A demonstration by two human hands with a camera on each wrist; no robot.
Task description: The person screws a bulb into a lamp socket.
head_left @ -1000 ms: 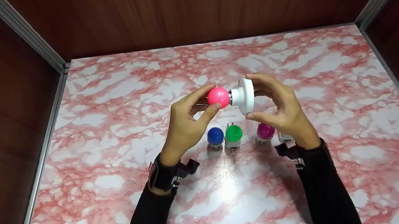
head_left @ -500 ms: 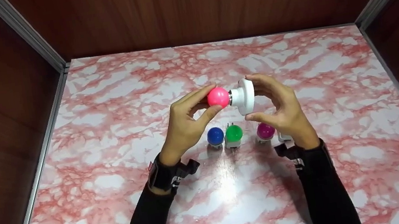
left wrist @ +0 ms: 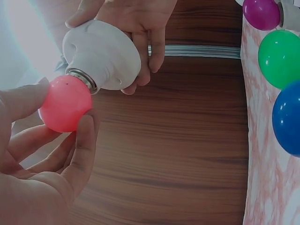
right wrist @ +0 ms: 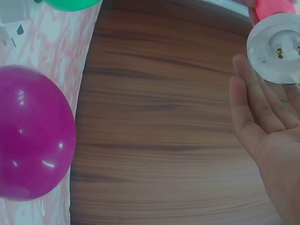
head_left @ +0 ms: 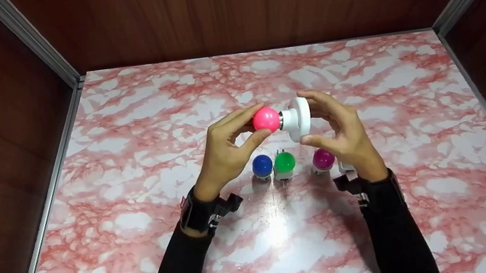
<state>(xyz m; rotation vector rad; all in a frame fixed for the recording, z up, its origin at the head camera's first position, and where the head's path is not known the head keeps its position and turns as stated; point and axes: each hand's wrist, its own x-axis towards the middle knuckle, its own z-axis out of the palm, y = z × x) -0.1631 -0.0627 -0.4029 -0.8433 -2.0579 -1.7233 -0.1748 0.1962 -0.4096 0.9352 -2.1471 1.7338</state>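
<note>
Between thumb and fingers, my left hand pinches a round pink light bulb. The bulb's metal base points right into the neck of a white lamp holder, with a strip of metal still showing in the left wrist view. My right hand grips the lamp holder's wide round flange by its rim, thumb at the near side and fingers at the far side. Two brass screws show on the holder's back in the right wrist view. Both things are held up above the table.
Below the hands, a blue bulb, a green bulb and a purple bulb stand on the marbled table. A white object is partly hidden by the right wrist. Dark wood panels enclose the back and sides.
The lamp holder has tilted and shifted very slightly in my right hand, its flange a little nearer me. My left hand keeps its pinch on the pink bulb, almost unmoved.
</note>
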